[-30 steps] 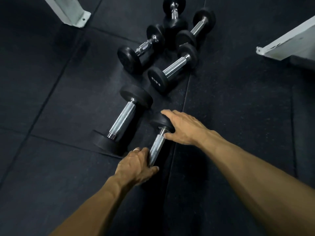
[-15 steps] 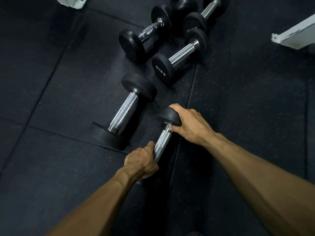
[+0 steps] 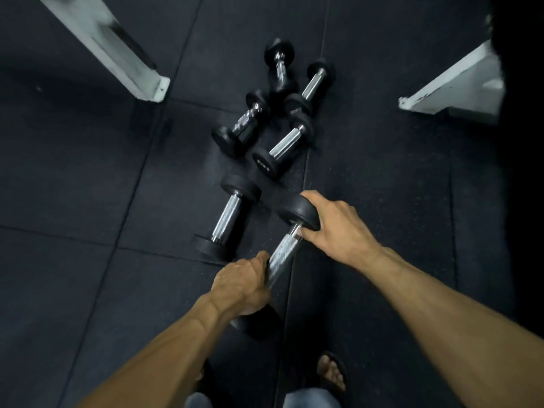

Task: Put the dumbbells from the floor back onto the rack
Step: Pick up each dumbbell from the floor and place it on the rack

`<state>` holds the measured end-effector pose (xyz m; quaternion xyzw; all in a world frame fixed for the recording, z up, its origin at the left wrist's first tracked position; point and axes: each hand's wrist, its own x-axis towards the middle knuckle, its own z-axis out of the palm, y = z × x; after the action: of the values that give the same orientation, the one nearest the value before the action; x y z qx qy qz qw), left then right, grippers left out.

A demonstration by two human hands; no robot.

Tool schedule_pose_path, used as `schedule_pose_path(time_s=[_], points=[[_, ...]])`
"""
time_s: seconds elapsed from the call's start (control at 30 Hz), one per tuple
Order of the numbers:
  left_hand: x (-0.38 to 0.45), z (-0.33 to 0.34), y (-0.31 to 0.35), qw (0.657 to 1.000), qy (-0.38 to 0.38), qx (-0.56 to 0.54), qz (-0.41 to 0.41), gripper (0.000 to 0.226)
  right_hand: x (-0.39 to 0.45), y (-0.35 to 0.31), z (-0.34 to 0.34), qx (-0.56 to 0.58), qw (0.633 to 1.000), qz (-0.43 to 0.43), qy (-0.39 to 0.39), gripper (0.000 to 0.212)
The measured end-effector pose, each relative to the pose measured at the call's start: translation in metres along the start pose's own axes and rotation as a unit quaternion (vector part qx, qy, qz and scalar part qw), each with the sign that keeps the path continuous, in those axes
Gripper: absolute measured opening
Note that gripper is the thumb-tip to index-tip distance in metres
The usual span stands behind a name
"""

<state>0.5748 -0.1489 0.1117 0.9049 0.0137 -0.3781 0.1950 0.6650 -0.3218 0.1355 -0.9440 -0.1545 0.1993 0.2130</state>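
Loose dumbbells (image 3: 275, 113) ahead — bare floor (image 3: 382, 187) rightward

Single head cam, wide-angle, pitched steeply down at rubber floor (image 3: 88, 201). Close on both forearms entering from bottom edge; own foot (image 3: 332, 373) visible (near-vertical look). White rack feet (image 3: 148, 83) frame top corners. No second view.

White marking on one dumbbell's end (image 3: 264, 164) is too blurred to read.

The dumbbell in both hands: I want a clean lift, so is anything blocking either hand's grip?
Nothing visible does. The left hand already wraps the dumbbell handle, and the right hand cups its far head. The neighbouring large dumbbell lies apart.
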Motion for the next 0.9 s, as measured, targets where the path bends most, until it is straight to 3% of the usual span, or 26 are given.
schedule_pose_path(time_s=[0.2,0.57,0.9], points=[[-0.106,-0.103,0.049,0.996,0.034,0.066,0.044,0.032,-0.065,-0.066,-0.121,0.020,0.998,0.011,0.054,0.059],[-0.259,-0.243,0.142,0.976,0.090,0.140,0.139,0.039,-0.171,-0.162,-0.315,-0.039,0.987,0.024,0.155,0.057],[-0.333,-0.315,0.274,0.929,0.147,0.227,0.251,0.034,-0.284,-0.149,-0.448,-0.039,0.956,0.099,0.273,0.060]])
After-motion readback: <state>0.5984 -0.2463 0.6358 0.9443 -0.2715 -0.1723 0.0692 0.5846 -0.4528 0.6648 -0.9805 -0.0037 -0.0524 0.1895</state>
